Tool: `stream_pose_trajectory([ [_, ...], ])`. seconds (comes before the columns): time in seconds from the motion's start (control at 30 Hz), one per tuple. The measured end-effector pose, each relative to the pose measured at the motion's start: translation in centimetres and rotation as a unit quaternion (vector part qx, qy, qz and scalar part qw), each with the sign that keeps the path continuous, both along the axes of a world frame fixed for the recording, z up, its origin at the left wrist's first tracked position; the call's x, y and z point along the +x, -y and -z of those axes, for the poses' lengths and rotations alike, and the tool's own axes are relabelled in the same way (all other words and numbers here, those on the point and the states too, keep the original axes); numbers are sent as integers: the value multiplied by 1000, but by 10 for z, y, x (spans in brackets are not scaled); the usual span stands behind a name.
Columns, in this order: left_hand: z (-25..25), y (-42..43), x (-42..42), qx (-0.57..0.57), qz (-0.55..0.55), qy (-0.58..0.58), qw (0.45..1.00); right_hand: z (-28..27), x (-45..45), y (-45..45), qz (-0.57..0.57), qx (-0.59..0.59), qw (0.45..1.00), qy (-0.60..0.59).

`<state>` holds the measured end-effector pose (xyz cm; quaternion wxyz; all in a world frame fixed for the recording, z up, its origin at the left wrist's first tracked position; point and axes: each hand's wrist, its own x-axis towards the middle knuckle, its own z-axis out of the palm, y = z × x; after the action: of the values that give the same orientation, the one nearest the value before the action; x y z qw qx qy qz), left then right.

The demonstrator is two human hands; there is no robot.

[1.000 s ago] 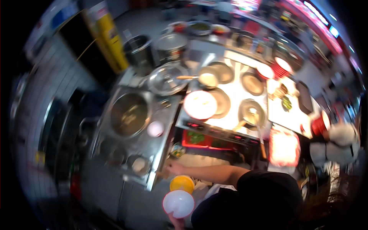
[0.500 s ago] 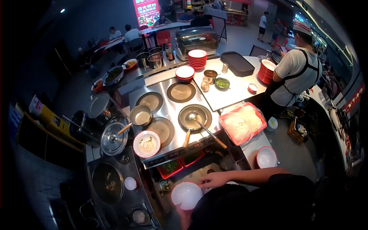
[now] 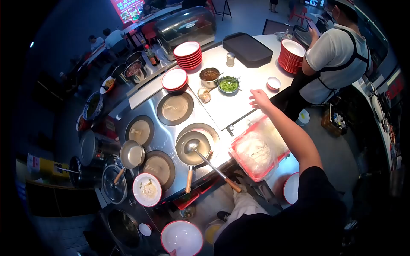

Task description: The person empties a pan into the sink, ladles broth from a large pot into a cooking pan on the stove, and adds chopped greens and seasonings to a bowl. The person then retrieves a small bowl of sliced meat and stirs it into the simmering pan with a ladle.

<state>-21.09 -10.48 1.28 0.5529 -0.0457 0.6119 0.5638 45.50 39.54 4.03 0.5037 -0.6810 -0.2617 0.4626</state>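
My left hand (image 3: 173,252) grips a large white bowl (image 3: 182,237) with a red rim at the bottom; only a fingertip shows at its lower edge. Stretched out over the white counter, my right hand (image 3: 259,100) is empty with its fingers apart. It is between the bowl of chopped greens (image 3: 229,85) and a small red-and-white bowl (image 3: 273,83). Below that forearm sits a red tray (image 3: 256,151) of pale food under plastic wrap. A pan (image 3: 193,158) with a ladle in it rests on the cooktop.
Red-rimmed bowls stand in stacks (image 3: 188,55) at the back and near a co-worker (image 3: 335,64) at the right. A smaller pan (image 3: 132,154) and a used bowl (image 3: 147,190) are on the left. Handles of the pan and ladle (image 3: 232,184) jut over the cooktop's front edge.
My right hand has moved from beside the held bowl, up and right over the counter. The view has shifted right, and the held bowl is lower and farther left in it.
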Motion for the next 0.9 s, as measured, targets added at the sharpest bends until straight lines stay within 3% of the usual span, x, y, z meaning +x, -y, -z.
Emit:
stream_pose_trajectory([
  [0.1, -46, -51, -4, -10, -11, -97, 995, 36, 25, -75, 37, -15, 996, 85],
  [0.13, -101, -100, 32, -31, -18, -83, 996, 45, 26, -97, 40, -17, 993, 107],
  [0.17, -94, -114, 28, -27, -32, -71, 997, 61, 28, -123, 36, -5, 990, 137],
  [0.2, -84, -129, 13, -22, -47, -59, 997, 114, 44, -165, 28, 2, 968, 249],
  [0.3, -83, -187, 31, 7, -44, -109, 993, 127, 24, -215, 22, -1, 963, 267],
  [0.47, -73, -255, 89, 164, 72, -195, 964, 110, -9, -255, -15, -51, 956, 290],
  [0.57, -94, -300, 135, 158, 35, -17, 987, 100, -25, -261, -21, -67, 946, 317],
  [0.77, -83, -321, 156, 140, 39, -14, 989, 117, -22, -283, 17, -71, 941, 330],
  [0.9, -81, -324, 161, 128, 36, -3, 991, 97, -18, -277, -4, -25, 924, 381],
])
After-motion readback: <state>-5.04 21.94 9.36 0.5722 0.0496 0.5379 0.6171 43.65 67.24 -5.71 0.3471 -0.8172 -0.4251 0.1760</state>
